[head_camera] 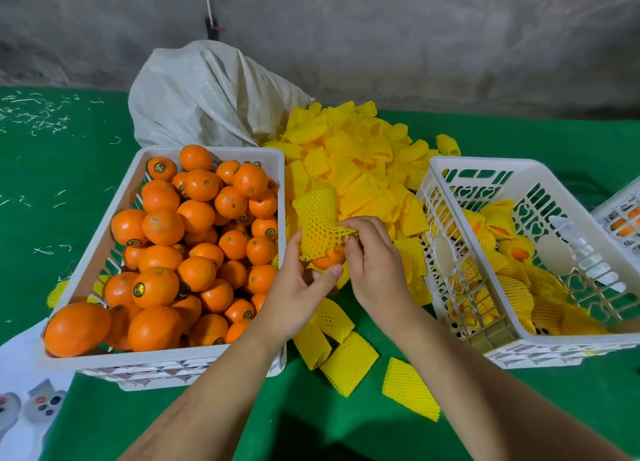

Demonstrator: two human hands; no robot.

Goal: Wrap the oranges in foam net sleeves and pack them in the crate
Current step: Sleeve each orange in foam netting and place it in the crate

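Between the two crates my left hand (298, 287) cups an orange (329, 258) from below, thumb across its front. A yellow foam net sleeve (317, 218) covers the top of that orange and stands up above it. My right hand (372, 256) pinches the stretched lower edge of the sleeve against the fruit. The white crate on the left (104, 232) is heaped with bare oranges (197, 242). In the white crate on the right (460, 169) lie several oranges wrapped in yellow sleeves (512, 284).
A big heap of loose yellow sleeves (360, 162) lies behind my hands, and a few more (349, 363) lie on the green table cover (52, 183) in front. A grey woven sack (207, 93) stands at the back. Another crate's corner (623, 218) shows far right.
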